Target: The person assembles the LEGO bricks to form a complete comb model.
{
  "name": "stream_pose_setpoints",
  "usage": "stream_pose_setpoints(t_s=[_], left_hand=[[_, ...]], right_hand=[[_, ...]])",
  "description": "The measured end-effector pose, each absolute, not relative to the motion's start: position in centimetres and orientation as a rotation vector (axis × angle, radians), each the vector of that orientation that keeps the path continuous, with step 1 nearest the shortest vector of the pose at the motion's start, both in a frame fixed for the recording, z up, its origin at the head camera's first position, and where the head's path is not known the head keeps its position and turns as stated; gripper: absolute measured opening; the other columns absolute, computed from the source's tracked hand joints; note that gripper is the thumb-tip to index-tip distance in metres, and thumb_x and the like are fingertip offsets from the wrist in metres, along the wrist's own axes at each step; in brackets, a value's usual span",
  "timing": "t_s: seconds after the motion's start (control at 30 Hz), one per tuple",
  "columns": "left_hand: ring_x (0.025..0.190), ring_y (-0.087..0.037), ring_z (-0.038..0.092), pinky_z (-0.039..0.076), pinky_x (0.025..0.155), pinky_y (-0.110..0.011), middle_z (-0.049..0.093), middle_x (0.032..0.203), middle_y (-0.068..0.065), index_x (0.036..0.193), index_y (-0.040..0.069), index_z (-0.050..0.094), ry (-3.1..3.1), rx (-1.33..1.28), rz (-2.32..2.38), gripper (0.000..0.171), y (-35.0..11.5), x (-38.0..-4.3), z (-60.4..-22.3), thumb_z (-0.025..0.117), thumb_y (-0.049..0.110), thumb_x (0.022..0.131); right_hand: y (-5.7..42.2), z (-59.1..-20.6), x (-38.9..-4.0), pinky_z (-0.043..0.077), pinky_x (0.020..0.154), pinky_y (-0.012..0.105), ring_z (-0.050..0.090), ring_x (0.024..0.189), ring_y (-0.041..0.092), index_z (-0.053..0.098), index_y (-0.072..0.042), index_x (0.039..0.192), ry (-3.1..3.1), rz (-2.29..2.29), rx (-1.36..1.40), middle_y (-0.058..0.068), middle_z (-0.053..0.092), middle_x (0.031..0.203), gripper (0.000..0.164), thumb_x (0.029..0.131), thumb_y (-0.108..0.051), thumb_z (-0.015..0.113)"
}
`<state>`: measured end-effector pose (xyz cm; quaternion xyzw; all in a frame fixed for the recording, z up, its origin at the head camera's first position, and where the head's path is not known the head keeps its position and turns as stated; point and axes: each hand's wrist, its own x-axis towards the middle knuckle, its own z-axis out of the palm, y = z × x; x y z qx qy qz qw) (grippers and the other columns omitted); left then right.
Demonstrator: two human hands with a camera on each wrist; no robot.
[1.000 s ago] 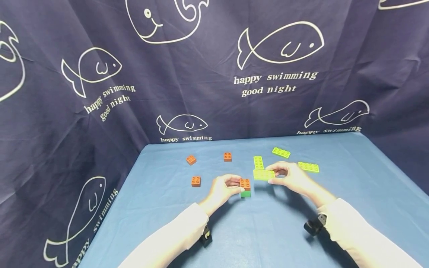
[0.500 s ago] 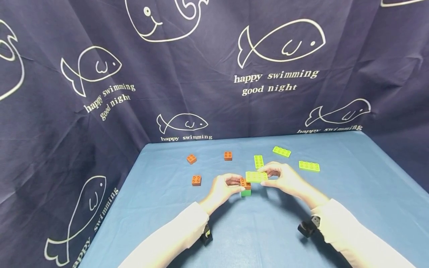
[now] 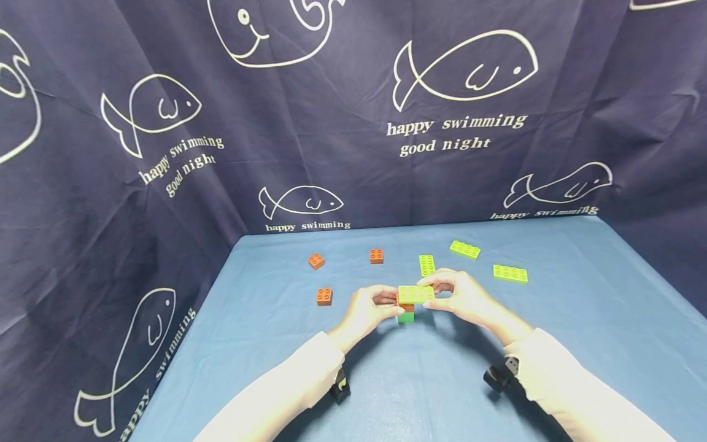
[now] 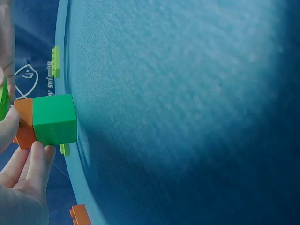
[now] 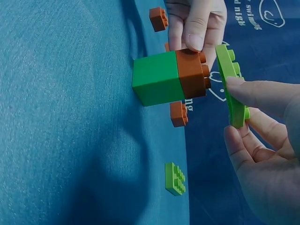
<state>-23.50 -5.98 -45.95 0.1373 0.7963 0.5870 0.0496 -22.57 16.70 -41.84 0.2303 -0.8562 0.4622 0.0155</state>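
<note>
We see two bare hands working over a blue tablecloth (image 3: 497, 344). The left hand (image 3: 364, 307) grips a two-part stack, its thumb on one side of the orange brick (image 5: 190, 77) and its fingers on the other; the orange brick sits on a green block (image 5: 157, 78). We cannot tell whether the green block touches the cloth. The right hand (image 3: 461, 296) pinches a lime plate (image 3: 416, 294) between thumb and fingertips; in the right wrist view we find the plate slightly tilted, just beside the orange studs, with a gap between. From the head we note three loose bricks, all orange (image 3: 324, 296), beyond and to the left of the stack, and three loose plates, all lime (image 3: 510, 273), beyond and to the right. Behind the table we see a dark curtain (image 3: 353, 141) printed with white fish.
</note>
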Motion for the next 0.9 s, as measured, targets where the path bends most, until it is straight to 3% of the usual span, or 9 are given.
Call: stream_pose_setpoints(t_s=[0.37, 0.67, 0.9], left_hand=[[0.093, -0.020, 0.072, 0.058, 0.078, -0.021, 0.074, 0.103, -0.012, 0.108, 0.004, 0.072, 2.404, 0.454, 1.782, 0.034, -6.37, -23.46, -45.92, 0.082, 0.008, 0.076], [0.092, -0.020, 0.072, 0.058, 0.079, -0.022, 0.074, 0.103, -0.013, 0.108, 0.003, 0.071, 2.427, 0.474, 1.777, 0.033, -6.42, -23.56, -45.99, 0.082, 0.011, 0.077], [0.095, -0.028, 0.071, 0.058, 0.079, -0.022, 0.072, 0.103, -0.018, 0.110, 0.000, 0.069, 2.385, 0.483, 1.858, 0.036, -6.37, -23.63, -46.07, 0.080, 0.005, 0.077]], right_hand=[[16.12, -42.11, -22.71, 0.056, 0.082, 0.040, 0.063, 0.087, 0.018, 0.072, -0.007, 0.107, -2.715, 1.356, 0.701, 0.011, 0.066, 0.106, 0.035, 0.074, -0.005, 0.082], [16.01, -42.40, -22.91, 0.055, 0.080, 0.040, 0.062, 0.087, 0.017, 0.073, -0.007, 0.106, -2.720, 1.342, 0.704, 0.009, 0.066, 0.104, 0.035, 0.073, -0.004, 0.082], [15.97, -42.55, -23.03, 0.055, 0.082, 0.043, 0.063, 0.087, 0.017, 0.072, -0.007, 0.106, -2.716, 1.361, 0.711, 0.009, 0.066, 0.104, 0.034, 0.073, -0.003, 0.082]])
